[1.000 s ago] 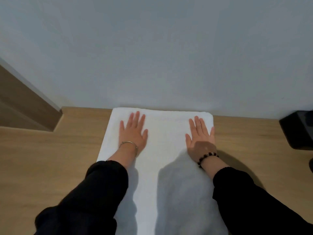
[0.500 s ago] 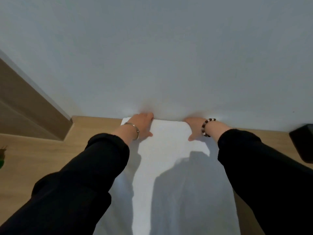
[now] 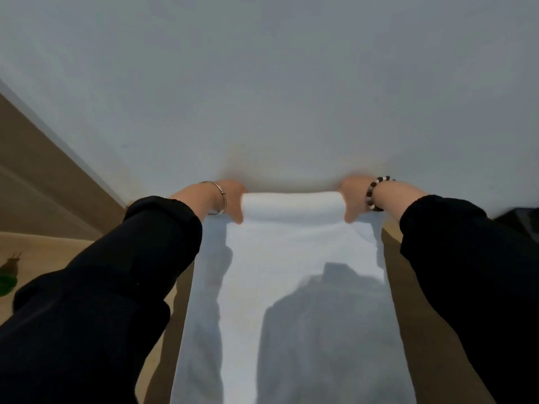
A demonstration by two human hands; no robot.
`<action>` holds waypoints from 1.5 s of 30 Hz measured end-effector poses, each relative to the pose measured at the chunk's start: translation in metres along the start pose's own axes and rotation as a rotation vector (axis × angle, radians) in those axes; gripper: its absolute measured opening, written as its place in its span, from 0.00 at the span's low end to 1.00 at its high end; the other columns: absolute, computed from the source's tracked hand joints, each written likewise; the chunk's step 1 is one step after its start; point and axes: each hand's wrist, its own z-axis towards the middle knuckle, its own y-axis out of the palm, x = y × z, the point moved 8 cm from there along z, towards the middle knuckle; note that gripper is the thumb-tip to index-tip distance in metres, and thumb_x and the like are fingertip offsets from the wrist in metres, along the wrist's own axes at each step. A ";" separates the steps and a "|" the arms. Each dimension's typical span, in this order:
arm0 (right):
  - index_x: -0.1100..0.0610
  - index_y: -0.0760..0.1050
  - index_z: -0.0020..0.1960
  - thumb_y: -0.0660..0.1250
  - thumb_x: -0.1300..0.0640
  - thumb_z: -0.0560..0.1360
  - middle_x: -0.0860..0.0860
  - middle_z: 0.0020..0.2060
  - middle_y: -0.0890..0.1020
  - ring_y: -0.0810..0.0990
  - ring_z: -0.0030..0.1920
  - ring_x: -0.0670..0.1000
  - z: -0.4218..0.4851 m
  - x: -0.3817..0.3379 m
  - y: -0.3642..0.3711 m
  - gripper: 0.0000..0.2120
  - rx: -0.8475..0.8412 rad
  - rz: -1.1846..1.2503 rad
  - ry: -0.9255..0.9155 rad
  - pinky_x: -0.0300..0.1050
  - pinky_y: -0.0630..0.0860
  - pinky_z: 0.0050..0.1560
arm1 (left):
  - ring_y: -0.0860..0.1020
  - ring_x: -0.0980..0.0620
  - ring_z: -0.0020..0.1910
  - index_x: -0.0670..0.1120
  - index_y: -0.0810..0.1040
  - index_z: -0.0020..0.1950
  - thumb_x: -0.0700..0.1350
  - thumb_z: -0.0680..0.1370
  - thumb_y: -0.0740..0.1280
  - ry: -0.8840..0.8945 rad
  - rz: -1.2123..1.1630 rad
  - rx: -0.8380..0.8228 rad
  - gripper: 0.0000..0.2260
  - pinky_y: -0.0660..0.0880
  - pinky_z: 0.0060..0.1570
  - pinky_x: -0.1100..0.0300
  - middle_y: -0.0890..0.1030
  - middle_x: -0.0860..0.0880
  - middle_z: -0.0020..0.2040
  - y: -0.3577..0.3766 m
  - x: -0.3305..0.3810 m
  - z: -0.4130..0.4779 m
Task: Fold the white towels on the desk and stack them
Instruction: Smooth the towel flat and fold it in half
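A long white towel (image 3: pixel 291 287) lies lengthwise on the wooden desk (image 3: pixel 431 330), running from the near edge to the wall. Its far end is lifted and curls back toward me. My left hand (image 3: pixel 233 199) grips the far left corner, thumb on top of the cloth. My right hand (image 3: pixel 351 199) grips the far right corner the same way. Both sets of fingers are hidden behind the raised edge. Black sleeves cover both forearms.
A pale wall (image 3: pixel 277 97) rises directly behind the towel's far end. A dark object (image 3: pixel 522 220) sits at the right edge of the desk. Something green (image 3: pixel 7 284) shows at the far left. A brown panel (image 3: pixel 38 182) stands at the left.
Both hands went from lying flat on the towel to its far edge at the wall, took hold of the two corners and raised that end.
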 end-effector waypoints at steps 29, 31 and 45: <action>0.60 0.75 0.45 0.62 0.71 0.63 0.55 0.37 0.75 0.74 0.37 0.57 -0.191 -0.083 0.154 0.13 1.159 -0.098 -0.190 0.51 0.66 0.43 | 0.75 0.43 0.34 0.42 0.72 0.43 0.34 0.49 0.73 0.223 0.211 0.946 0.24 0.71 0.32 0.54 0.77 0.43 0.38 0.144 0.049 -0.199; 0.59 0.74 0.45 0.61 0.72 0.64 0.54 0.37 0.75 0.73 0.36 0.57 -0.190 -0.088 0.172 0.13 1.131 -0.118 -0.221 0.51 0.67 0.42 | 0.76 0.44 0.36 0.44 0.70 0.45 0.38 0.49 0.75 0.212 0.163 0.885 0.27 0.71 0.35 0.55 0.77 0.45 0.39 0.160 0.050 -0.202; 0.60 0.73 0.44 0.68 0.75 0.49 0.57 0.41 0.75 0.75 0.42 0.58 -0.135 -0.058 0.097 0.25 0.937 0.007 0.093 0.52 0.63 0.51 | 0.75 0.43 0.36 0.42 0.77 0.41 0.40 0.49 0.80 -0.116 0.049 0.750 0.23 0.72 0.35 0.53 0.77 0.44 0.39 0.153 0.058 -0.161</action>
